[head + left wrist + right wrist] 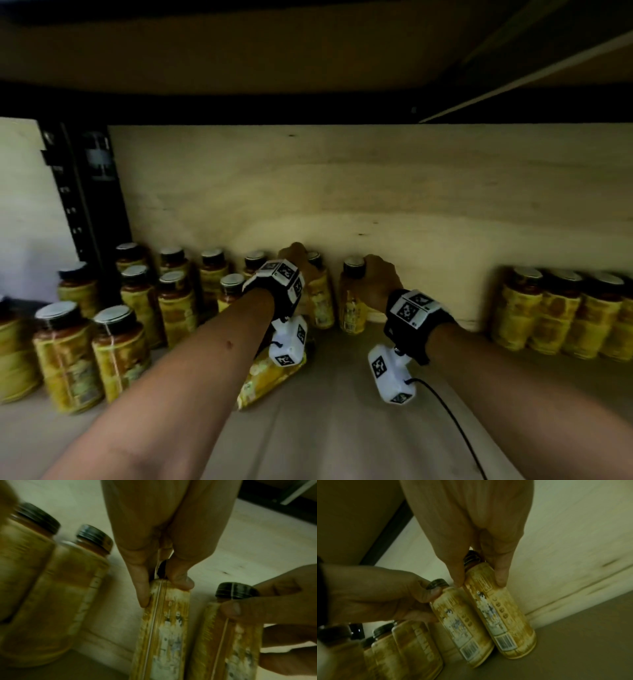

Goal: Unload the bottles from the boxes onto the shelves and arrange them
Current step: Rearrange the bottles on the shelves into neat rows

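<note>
Two slim yellow-labelled bottles with black caps stand side by side at the back of the wooden shelf point(342, 428). My left hand point(296, 258) grips the left bottle point(320, 303) by its neck and shoulder; in the left wrist view, fingers point(143, 588) and thumb pinch that bottle point(164, 635). My right hand point(378, 274) holds the right bottle point(351, 308) at its cap, and its fingers point(500, 574) clamp the bottle point(503, 615) from above. The left bottle point(458, 622) leans close against it. Another bottle point(270, 377) lies on its side under my left wrist.
Several wider jars point(137, 308) stand in rows at the left, and more jars point(561, 315) line the back right. A plywood back panel point(342, 192) closes the shelf, with a black upright post point(89, 192) at the left. A cable point(452, 421) trails from my right wrist.
</note>
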`<state>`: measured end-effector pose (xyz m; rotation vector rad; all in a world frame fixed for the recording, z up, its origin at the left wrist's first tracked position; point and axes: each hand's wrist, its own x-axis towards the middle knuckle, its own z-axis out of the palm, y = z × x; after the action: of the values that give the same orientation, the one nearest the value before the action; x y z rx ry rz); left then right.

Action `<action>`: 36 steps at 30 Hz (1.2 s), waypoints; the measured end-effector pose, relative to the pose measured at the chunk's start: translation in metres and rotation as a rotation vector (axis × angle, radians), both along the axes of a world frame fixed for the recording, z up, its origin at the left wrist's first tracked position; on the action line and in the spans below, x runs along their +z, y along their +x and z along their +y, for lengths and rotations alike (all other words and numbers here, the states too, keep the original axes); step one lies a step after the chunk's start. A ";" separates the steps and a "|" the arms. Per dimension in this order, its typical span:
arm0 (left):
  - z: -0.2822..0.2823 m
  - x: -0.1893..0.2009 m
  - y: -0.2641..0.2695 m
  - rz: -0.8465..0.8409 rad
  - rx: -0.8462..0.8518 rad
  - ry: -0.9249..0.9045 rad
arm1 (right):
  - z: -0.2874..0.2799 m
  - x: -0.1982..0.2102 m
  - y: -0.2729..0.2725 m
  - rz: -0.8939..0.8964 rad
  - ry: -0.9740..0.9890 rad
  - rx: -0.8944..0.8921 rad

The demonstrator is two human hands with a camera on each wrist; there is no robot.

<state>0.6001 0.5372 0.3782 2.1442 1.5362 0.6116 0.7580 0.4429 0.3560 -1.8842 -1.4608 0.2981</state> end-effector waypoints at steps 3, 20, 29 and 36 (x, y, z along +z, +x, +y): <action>-0.001 0.001 -0.006 0.038 0.002 0.095 | 0.010 0.000 -0.008 -0.035 0.003 -0.010; -0.017 0.009 -0.019 0.133 -0.058 0.172 | -0.017 0.009 -0.020 -0.050 -0.040 -0.054; -0.027 -0.004 -0.014 0.105 -0.013 0.248 | -0.024 0.014 -0.028 -0.006 -0.062 -0.054; -0.064 0.052 -0.069 0.138 -0.034 0.355 | -0.051 0.009 -0.043 0.049 -0.072 -0.196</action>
<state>0.5315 0.4729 0.4304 2.5165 1.5516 0.7891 0.7149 0.3918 0.3651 -2.0453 -1.2371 0.3042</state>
